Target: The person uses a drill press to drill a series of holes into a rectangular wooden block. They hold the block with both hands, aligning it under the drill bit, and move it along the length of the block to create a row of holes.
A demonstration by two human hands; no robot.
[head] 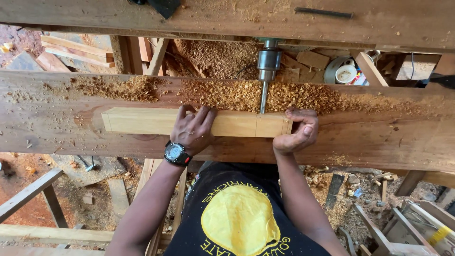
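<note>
Both hands (244, 128) on wood block (156, 121) (bit (263, 97) at edge)

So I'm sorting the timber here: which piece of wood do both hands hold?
The pale, squared block, lying on the wide reddish plank; left hand on top, right hand at its end. The other timbers are darker and untouched.

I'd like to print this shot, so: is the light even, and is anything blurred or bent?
Head view: soft, even daylight, no glare; the left hand and right hand on the pale wood block look sharp, as does the drill bit; the wide lens bows the long plank slightly; the floor below is dimmer.
</note>
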